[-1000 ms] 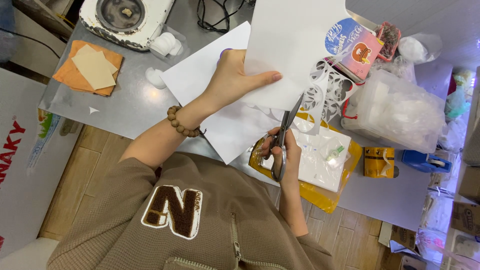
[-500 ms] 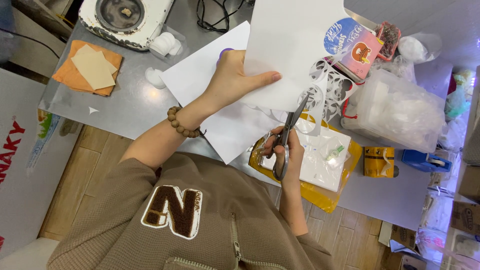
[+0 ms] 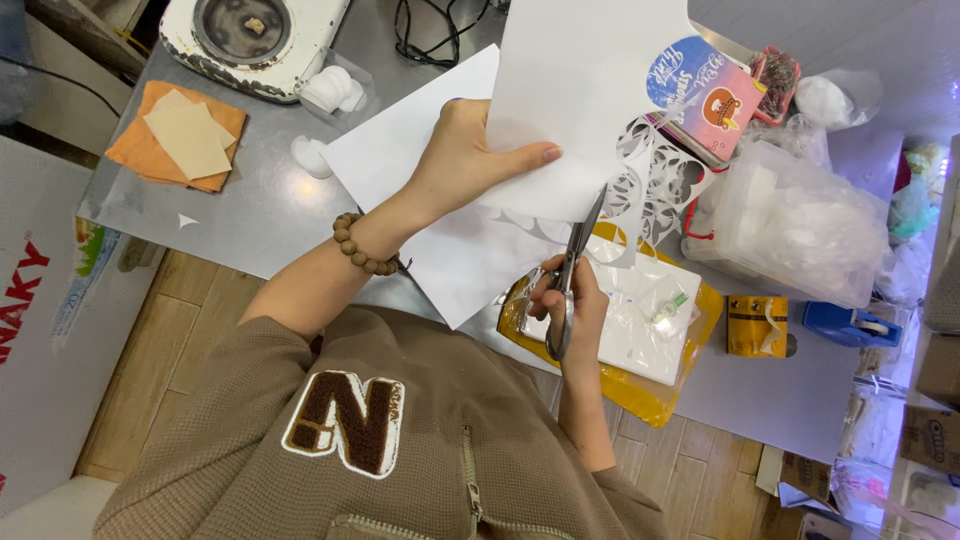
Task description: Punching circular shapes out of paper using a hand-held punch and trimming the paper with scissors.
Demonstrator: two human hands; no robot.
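My left hand, with a brown bead bracelet on the wrist, is shut on a large white sheet of paper held up over the grey table. My right hand grips metal scissors, whose blades point up into the sheet's lower edge just right of my left thumb. A cut-out strip with round lace-like holes hangs from the sheet beside the blades. A second white sheet lies flat under my left hand.
A round white appliance stands at the back left, with an orange cloth nearby. A yellow padded envelope holding a white box lies under my right hand. To the right are printed stickers, a clear bag and a blue tape dispenser.
My right hand pushed the scissors up and slightly right, so the blades reach further into the sheet's lower edge. My left hand kept its hold on the paper.
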